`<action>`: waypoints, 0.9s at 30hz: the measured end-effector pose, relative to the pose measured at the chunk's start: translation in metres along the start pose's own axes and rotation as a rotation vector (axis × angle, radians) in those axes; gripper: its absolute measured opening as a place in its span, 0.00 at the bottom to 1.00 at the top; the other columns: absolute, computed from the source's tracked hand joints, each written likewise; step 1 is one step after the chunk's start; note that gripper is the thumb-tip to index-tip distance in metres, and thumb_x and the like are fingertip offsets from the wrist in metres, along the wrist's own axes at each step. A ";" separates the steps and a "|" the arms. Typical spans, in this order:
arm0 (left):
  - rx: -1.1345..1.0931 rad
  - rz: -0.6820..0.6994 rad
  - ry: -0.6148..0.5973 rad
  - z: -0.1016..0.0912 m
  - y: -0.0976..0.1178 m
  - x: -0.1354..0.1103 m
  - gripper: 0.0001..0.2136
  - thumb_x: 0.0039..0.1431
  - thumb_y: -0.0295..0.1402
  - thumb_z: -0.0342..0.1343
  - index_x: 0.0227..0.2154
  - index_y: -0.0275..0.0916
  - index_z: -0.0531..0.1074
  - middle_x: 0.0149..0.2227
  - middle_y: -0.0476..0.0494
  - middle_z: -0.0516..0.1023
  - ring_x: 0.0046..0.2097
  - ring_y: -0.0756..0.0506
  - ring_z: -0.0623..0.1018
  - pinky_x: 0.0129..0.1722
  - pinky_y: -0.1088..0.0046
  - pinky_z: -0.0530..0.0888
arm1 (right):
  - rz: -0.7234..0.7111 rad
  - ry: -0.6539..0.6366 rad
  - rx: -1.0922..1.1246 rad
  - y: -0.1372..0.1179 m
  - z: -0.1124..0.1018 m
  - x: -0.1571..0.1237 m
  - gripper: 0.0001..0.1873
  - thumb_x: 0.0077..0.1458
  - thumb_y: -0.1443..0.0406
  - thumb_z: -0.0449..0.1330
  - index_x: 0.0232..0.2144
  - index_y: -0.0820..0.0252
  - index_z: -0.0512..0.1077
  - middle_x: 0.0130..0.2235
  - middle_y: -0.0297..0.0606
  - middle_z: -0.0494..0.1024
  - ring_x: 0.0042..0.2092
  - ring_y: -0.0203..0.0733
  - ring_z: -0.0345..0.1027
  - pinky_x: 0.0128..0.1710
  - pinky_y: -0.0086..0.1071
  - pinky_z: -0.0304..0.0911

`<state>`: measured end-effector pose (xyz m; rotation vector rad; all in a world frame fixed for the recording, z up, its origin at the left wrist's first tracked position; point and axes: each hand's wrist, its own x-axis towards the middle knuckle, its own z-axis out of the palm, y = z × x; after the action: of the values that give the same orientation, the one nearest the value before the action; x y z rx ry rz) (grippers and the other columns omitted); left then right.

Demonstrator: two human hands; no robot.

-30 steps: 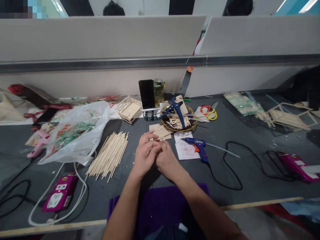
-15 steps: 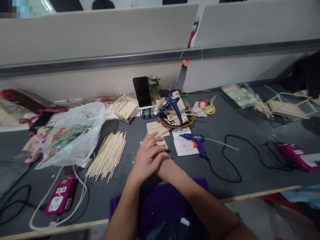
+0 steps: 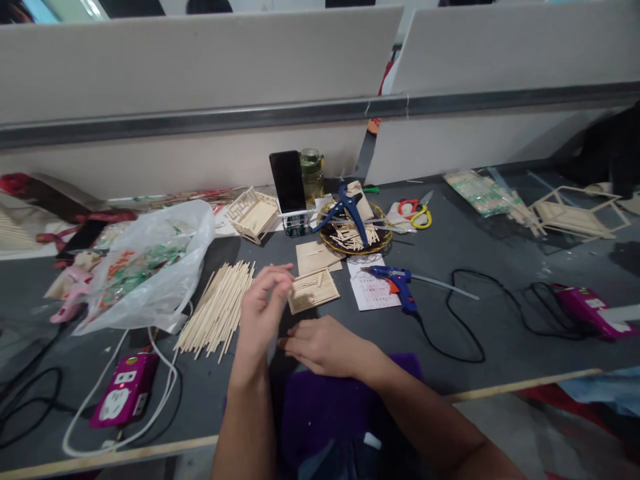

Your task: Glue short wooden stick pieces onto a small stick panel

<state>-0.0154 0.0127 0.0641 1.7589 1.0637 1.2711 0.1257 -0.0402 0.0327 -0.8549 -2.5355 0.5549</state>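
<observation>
Left hand [image 3: 261, 307]: raised beside the panel's left edge, fingers loosely curled, thumb drawn toward the index finger; whether anything lies between the two tips cannot be told. Right hand [image 3: 325, 347]: palm down, fingers pressed together and slightly bent, pointing left, low over the near side of the tabletop [image 3: 450, 248].

Stick panel [image 3: 320, 297]: one, pale unpainted wood, roughly rectangular. Slender sticks laid side by side in close parallel rows, the ridges plainly visible; a strip borders the far edge, another the left. Short pieces rest aslant on its upper face, toward the far right. Lies flat on the dark tabletop, just beyond the right hand.

Thin wooden sheets [image 3: 313, 257]: overlapping, directly behind the panel. Loose sticks [image 3: 220, 303]: a broad heap, left of the left hand. Glue gun [image 3: 400, 283]: blue, orange trigger, partly on a printed paper [image 3: 365, 293], right of the panel. Basket [image 3: 360, 253]: yellow-rimmed, containing short stick pieces, blue-handled cutters [image 3: 356, 217] across it.
</observation>
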 end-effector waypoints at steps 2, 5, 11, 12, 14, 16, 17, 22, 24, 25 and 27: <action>-0.202 -0.115 0.267 -0.006 -0.019 0.006 0.08 0.57 0.37 0.54 0.26 0.39 0.69 0.32 0.46 0.73 0.44 0.44 0.75 0.50 0.63 0.68 | 0.038 0.143 0.275 0.002 -0.015 -0.008 0.12 0.60 0.63 0.54 0.41 0.60 0.75 0.32 0.39 0.80 0.33 0.36 0.72 0.34 0.27 0.64; -0.433 -0.225 0.485 -0.011 -0.046 0.014 0.15 0.50 0.42 0.60 0.21 0.38 0.65 0.26 0.50 0.68 0.34 0.49 0.73 0.45 0.68 0.70 | 0.297 0.487 0.663 0.013 -0.037 -0.021 0.16 0.61 0.58 0.52 0.34 0.61 0.75 0.21 0.32 0.75 0.19 0.30 0.63 0.20 0.23 0.56; -0.330 -0.262 0.572 -0.002 -0.064 0.018 0.19 0.51 0.48 0.56 0.19 0.38 0.60 0.23 0.52 0.62 0.28 0.52 0.67 0.34 0.75 0.68 | 0.642 0.849 0.386 0.039 -0.081 -0.030 0.19 0.57 0.56 0.56 0.19 0.60 0.66 0.15 0.25 0.59 0.17 0.28 0.50 0.19 0.24 0.47; -0.265 -0.252 0.552 0.000 -0.064 0.018 0.18 0.53 0.47 0.54 0.19 0.39 0.60 0.23 0.52 0.62 0.28 0.52 0.66 0.33 0.75 0.67 | 0.629 0.754 0.222 0.043 -0.087 -0.026 0.16 0.57 0.57 0.57 0.22 0.61 0.69 0.18 0.27 0.64 0.20 0.29 0.55 0.22 0.24 0.50; -0.137 -0.243 0.503 0.005 -0.065 0.016 0.18 0.56 0.47 0.51 0.19 0.39 0.60 0.21 0.52 0.62 0.27 0.51 0.65 0.30 0.75 0.64 | 0.573 0.549 -0.073 0.053 -0.094 -0.011 0.08 0.57 0.62 0.56 0.32 0.60 0.72 0.26 0.32 0.73 0.28 0.33 0.64 0.29 0.25 0.55; -0.035 -0.256 0.474 0.007 -0.067 0.015 0.19 0.58 0.46 0.48 0.18 0.39 0.60 0.20 0.52 0.61 0.25 0.51 0.63 0.28 0.75 0.62 | 0.477 0.299 -0.329 0.066 -0.094 0.010 0.09 0.58 0.66 0.53 0.37 0.60 0.73 0.36 0.39 0.76 0.37 0.38 0.68 0.35 0.27 0.57; 0.003 -0.266 0.465 0.008 -0.068 0.015 0.19 0.59 0.45 0.48 0.18 0.39 0.60 0.19 0.53 0.60 0.24 0.51 0.62 0.27 0.75 0.61 | 0.454 0.164 -0.437 0.073 -0.091 0.022 0.10 0.58 0.67 0.52 0.36 0.61 0.74 0.37 0.41 0.76 0.40 0.40 0.68 0.36 0.28 0.57; 0.059 -0.259 0.422 0.006 -0.074 0.014 0.19 0.58 0.43 0.50 0.16 0.39 0.59 0.17 0.53 0.60 0.23 0.51 0.62 0.26 0.75 0.59 | 0.406 -0.366 -0.676 0.105 -0.068 0.068 0.10 0.54 0.71 0.54 0.35 0.64 0.75 0.38 0.47 0.78 0.42 0.46 0.71 0.34 0.29 0.60; 0.046 -0.247 0.414 0.005 -0.077 0.014 0.17 0.56 0.42 0.51 0.17 0.39 0.61 0.18 0.53 0.62 0.24 0.51 0.63 0.26 0.74 0.60 | 0.412 -0.428 -0.686 0.110 -0.060 0.074 0.10 0.53 0.72 0.54 0.35 0.65 0.76 0.36 0.48 0.78 0.41 0.47 0.73 0.33 0.29 0.60; 0.042 -0.247 0.415 0.006 -0.079 0.015 0.16 0.56 0.41 0.52 0.17 0.39 0.62 0.18 0.53 0.63 0.24 0.50 0.64 0.27 0.74 0.60 | 0.414 -0.437 -0.691 0.111 -0.057 0.074 0.10 0.53 0.73 0.54 0.35 0.66 0.76 0.37 0.48 0.78 0.40 0.47 0.73 0.33 0.29 0.61; 0.043 -0.255 0.416 0.006 -0.081 0.015 0.14 0.55 0.41 0.52 0.19 0.39 0.63 0.19 0.53 0.64 0.25 0.50 0.64 0.27 0.74 0.61 | 0.418 -0.435 -0.709 0.112 -0.053 0.073 0.11 0.54 0.73 0.53 0.36 0.67 0.75 0.38 0.50 0.77 0.40 0.47 0.74 0.33 0.30 0.61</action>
<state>-0.0239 0.0593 -0.0040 1.3612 1.5049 1.4912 0.1516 0.1005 0.0405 -1.6928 -3.0048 -0.0964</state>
